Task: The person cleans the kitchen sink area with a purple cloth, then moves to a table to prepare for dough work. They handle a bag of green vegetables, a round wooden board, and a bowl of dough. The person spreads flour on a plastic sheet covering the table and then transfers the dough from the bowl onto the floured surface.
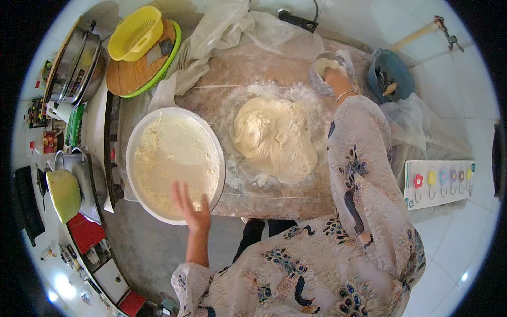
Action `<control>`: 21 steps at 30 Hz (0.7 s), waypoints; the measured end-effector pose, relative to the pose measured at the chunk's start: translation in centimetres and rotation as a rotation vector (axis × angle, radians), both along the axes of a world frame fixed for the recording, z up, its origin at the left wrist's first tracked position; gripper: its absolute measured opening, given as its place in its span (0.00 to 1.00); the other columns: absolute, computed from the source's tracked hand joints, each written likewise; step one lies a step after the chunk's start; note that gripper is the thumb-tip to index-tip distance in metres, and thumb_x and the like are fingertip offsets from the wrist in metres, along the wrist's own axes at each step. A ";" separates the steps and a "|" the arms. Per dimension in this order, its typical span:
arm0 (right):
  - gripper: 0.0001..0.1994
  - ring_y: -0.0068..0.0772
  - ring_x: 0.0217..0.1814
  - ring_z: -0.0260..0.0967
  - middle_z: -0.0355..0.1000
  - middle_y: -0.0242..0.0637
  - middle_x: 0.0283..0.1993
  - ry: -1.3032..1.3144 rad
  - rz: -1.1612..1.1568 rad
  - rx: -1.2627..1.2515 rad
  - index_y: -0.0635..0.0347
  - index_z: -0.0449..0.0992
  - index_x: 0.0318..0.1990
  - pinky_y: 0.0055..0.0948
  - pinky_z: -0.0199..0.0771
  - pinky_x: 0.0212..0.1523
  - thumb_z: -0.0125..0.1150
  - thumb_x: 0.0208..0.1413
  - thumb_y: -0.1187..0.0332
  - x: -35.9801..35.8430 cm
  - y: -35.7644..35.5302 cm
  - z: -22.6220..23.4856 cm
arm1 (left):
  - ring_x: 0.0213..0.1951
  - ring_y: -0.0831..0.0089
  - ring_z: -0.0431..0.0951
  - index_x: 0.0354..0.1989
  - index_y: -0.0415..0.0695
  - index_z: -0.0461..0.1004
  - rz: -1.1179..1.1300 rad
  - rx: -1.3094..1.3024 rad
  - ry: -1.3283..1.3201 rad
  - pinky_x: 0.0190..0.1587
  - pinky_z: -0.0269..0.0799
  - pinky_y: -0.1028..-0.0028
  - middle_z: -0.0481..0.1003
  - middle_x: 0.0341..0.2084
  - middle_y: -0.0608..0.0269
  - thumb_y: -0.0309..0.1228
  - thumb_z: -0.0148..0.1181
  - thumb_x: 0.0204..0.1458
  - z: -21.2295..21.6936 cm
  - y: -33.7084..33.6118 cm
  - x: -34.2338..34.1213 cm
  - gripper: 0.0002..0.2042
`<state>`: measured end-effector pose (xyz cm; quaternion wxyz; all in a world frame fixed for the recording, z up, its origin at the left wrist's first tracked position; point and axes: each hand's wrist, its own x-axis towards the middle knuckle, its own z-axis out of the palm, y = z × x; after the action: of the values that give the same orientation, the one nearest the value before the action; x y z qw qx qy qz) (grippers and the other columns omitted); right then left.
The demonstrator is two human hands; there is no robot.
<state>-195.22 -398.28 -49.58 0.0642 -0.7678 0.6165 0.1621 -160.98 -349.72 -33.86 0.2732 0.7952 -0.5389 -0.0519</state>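
Observation:
A spread, lumpy piece of pale dough (275,140) lies on the floured wooden board (243,71). Left of it stands a wide white basin (130,158), its inside coated with dough scraps. My left hand (195,211) is over the basin's near rim, fingers spread and holding nothing; whether it touches the rim I cannot tell. At the board's far right, my right hand (336,79) reaches into a small bowl (316,84) with white flour-like powder in it. Its fingers are down in the bowl and mostly hidden.
Right of the bowl is a blue-grey basin (402,74) with dark items inside. Crumpled plastic sheeting (224,31) runs along the back. A yellow colander (136,34) rests on a round wooden board (127,76) at the far left. Flower hooks (441,185) sit at right.

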 end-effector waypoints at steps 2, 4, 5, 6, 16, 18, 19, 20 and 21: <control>0.21 0.42 0.52 0.63 0.65 0.46 0.51 -0.008 -0.006 0.032 0.58 0.67 0.50 0.36 0.63 0.52 0.54 0.45 0.69 -0.2 -0.4 -1.4 | 0.61 0.50 0.50 0.55 0.42 0.61 -0.154 0.104 0.055 0.59 0.47 0.55 0.52 0.59 0.48 0.25 0.60 0.41 -0.3 -0.3 -2.0 0.28; 0.19 0.42 0.49 0.65 0.67 0.45 0.49 -0.039 -0.007 0.074 0.60 0.68 0.48 0.36 0.65 0.49 0.53 0.45 0.71 -0.9 -0.8 -1.4 | 0.60 0.50 0.50 0.54 0.44 0.62 -0.265 0.211 0.030 0.58 0.49 0.56 0.53 0.58 0.48 0.25 0.60 0.40 0.2 -2.2 -4.2 0.28; 0.18 0.41 0.48 0.66 0.68 0.45 0.47 -0.060 -0.004 0.097 0.60 0.69 0.47 0.35 0.66 0.48 0.52 0.46 0.71 -1.1 -1.0 -1.0 | 0.60 0.49 0.50 0.54 0.44 0.62 -0.268 0.229 0.016 0.57 0.50 0.56 0.53 0.58 0.48 0.25 0.60 0.40 0.1 -3.3 -4.9 0.28; 0.16 0.41 0.47 0.67 0.69 0.44 0.46 -0.124 -0.012 0.149 0.61 0.70 0.46 0.35 0.67 0.47 0.52 0.46 0.72 -1.3 -1.1 -0.3 | 0.60 0.49 0.51 0.55 0.45 0.62 -0.273 0.256 0.006 0.57 0.51 0.56 0.54 0.58 0.48 0.25 0.60 0.39 0.0 -4.1 -5.2 0.29; 0.17 0.27 0.42 0.67 0.70 0.36 0.45 -1.170 0.094 0.592 0.60 0.69 0.48 0.27 0.70 0.40 0.45 0.49 0.78 9.8 6.2 11.9 | 0.58 0.47 0.54 0.59 0.48 0.57 -0.219 0.196 0.054 0.56 0.57 0.60 0.52 0.58 0.44 0.11 0.44 0.39 -2.5 -4.9 -3.7 0.33; 0.19 0.28 0.44 0.67 0.68 0.36 0.47 -1.301 -0.233 0.527 0.60 0.66 0.51 0.26 0.69 0.41 0.45 0.48 0.78 9.3 7.2 13.2 | 0.59 0.48 0.53 0.60 0.48 0.54 -0.212 0.217 0.134 0.57 0.56 0.62 0.51 0.59 0.44 0.11 0.42 0.38 -1.5 -4.6 -3.7 0.35; 0.20 0.28 0.45 0.67 0.68 0.36 0.48 -1.360 -0.402 0.487 0.59 0.64 0.52 0.26 0.69 0.42 0.45 0.48 0.79 8.8 7.9 14.1 | 0.59 0.48 0.52 0.60 0.48 0.54 -0.208 0.227 0.147 0.57 0.55 0.62 0.51 0.59 0.44 0.11 0.42 0.39 -1.3 -4.0 -3.4 0.34; 0.21 0.31 0.45 0.67 0.69 0.37 0.47 -1.338 -0.418 0.399 0.59 0.63 0.53 0.28 0.68 0.43 0.46 0.48 0.76 7.7 9.7 15.6 | 0.59 0.48 0.52 0.60 0.47 0.55 -0.209 0.231 0.169 0.57 0.55 0.62 0.51 0.58 0.44 0.11 0.42 0.39 -1.3 -3.4 -3.2 0.34; 0.21 0.33 0.45 0.68 0.69 0.38 0.46 -1.315 -0.432 0.318 0.58 0.62 0.54 0.30 0.68 0.44 0.48 0.48 0.74 6.9 11.5 16.8 | 0.59 0.48 0.52 0.60 0.47 0.55 -0.204 0.239 0.190 0.58 0.55 0.62 0.51 0.58 0.44 0.11 0.42 0.39 -1.3 -2.6 -3.0 0.34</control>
<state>-188.37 -386.80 -32.79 0.5652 -0.5484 0.5572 -0.2633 -163.96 -352.33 -35.18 0.2199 0.7546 -0.5786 -0.2178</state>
